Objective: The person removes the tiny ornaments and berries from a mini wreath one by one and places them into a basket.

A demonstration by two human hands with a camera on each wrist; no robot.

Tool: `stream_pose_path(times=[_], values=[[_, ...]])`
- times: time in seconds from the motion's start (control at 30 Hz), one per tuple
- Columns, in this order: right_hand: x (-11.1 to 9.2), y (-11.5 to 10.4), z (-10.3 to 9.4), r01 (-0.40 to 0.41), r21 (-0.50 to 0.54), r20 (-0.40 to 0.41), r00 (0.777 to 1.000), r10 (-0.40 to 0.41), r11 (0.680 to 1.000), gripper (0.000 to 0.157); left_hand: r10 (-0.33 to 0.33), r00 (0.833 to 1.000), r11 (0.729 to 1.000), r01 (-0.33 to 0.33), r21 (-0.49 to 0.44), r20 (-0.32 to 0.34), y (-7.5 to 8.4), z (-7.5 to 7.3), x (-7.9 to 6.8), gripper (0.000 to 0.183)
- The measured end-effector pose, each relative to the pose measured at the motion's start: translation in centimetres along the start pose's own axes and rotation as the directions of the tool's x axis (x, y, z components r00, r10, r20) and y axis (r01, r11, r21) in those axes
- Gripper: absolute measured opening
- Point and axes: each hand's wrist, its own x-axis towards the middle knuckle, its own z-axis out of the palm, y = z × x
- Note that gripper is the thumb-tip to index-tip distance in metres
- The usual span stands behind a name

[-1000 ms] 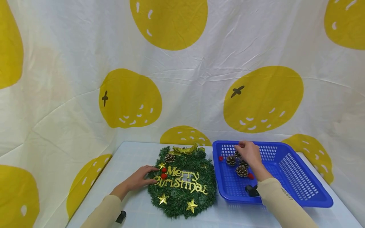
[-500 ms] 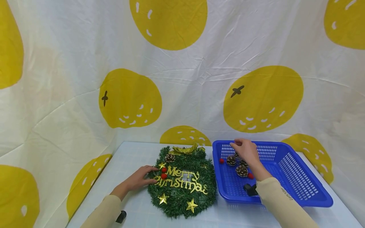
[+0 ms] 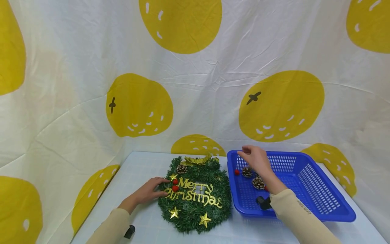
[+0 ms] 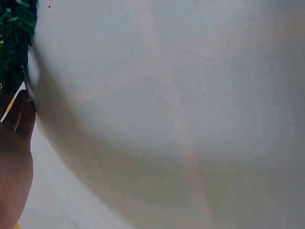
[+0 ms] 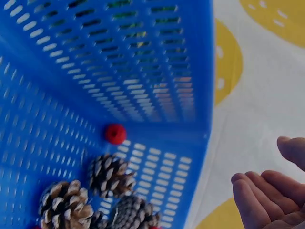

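Note:
A green wreath [image 3: 195, 217] lies flat, with gold "Merry Christmas" lettering [image 3: 195, 196], gold stars [image 3: 205, 220], two red balls [image 3: 175, 188], a pinecone [image 3: 181, 169] and a gold bow [image 3: 197, 160]. My left hand [image 3: 149, 191] touches the wreath's left edge, fingers extended; in the left wrist view its fingertips meet the greenery [image 4: 16, 43]. Over the back left of a blue basket [image 3: 292, 203] hovers my right hand [image 3: 257, 161]. Thumb and fingers stand apart, with nothing between them in the right wrist view. Pinecones [image 5: 109, 175] and a red ball [image 5: 115, 134] lie in the basket below.
The basket has raised, slotted walls and stands right of the wreath on a pale table [image 3: 143, 230]. Behind hangs a white curtain [image 3: 195, 101] with yellow fruit prints. Black devices sit at both wrists, the right one [image 3: 263, 202] over the basket.
My right hand has shifted left and slightly up, from over the pinecones. The red ball in the basket's left corner moved slightly toward me, then stayed still. The left hand and wreath have not moved.

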Motion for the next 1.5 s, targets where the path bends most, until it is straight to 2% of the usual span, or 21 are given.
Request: stream_pose_path(times=[0.37,0.67,1.03,1.33,1.5], values=[[-1.1,-3.2,1.5,0.085,0.029,0.031,0.996,-0.086,0.996,0.049,0.005,1.000,1.000,-0.005,-0.001,0.004,-0.2,0.1,0.0,0.055],[-2.9,-6.0,3.6,0.175,-0.002,0.039,0.984,-0.174,0.985,0.046,-0.003,1.000,1.000,0.003,-0.005,0.005,-0.1,0.0,0.1,0.055],[-4.8,-8.5,6.8,0.185,0.099,0.139,0.970,-0.198,0.978,0.049,-0.013,1.000,1.000,0.013,-0.014,0.007,-0.2,0.2,0.0,0.055],[-5.5,-8.9,9.8,0.217,0.154,0.199,0.949,-0.245,0.964,0.051,-0.008,1.000,1.000,0.008,-0.004,-0.001,-0.3,0.2,-0.1,0.055],[-6.0,-8.9,11.3,0.186,0.200,0.249,0.940,-0.233,0.962,0.055,0.014,1.000,1.000,-0.014,0.014,-0.010,-0.4,0.2,0.0,0.054]])
